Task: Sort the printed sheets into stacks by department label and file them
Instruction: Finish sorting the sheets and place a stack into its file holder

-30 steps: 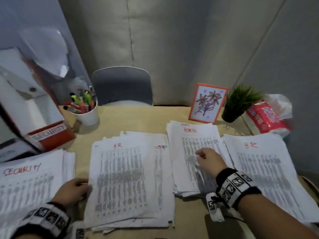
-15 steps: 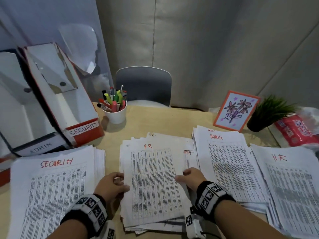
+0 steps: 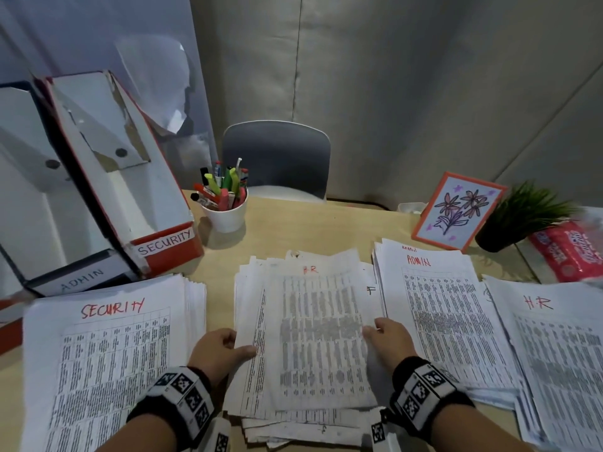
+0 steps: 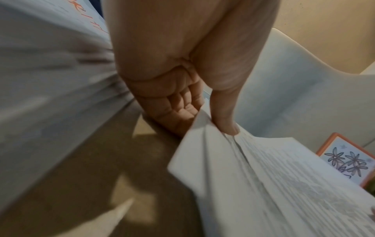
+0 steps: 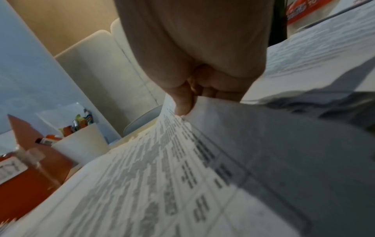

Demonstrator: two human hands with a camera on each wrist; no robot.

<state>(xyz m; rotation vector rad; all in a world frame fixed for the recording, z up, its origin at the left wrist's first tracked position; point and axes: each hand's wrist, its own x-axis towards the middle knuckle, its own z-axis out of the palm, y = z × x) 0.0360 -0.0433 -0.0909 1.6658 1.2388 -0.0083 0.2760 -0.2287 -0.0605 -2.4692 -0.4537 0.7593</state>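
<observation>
Four paper stacks (image 3: 107, 363), tan desk (image 3: 310, 230), grey chair (image 3: 277, 158).

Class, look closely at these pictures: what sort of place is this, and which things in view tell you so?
Probably a small office or admin workspace. Labelled file boxes stand on a desk, stacks of printed sheets bear department names in red, and a cup of pens and markers sits nearby.
</observation>
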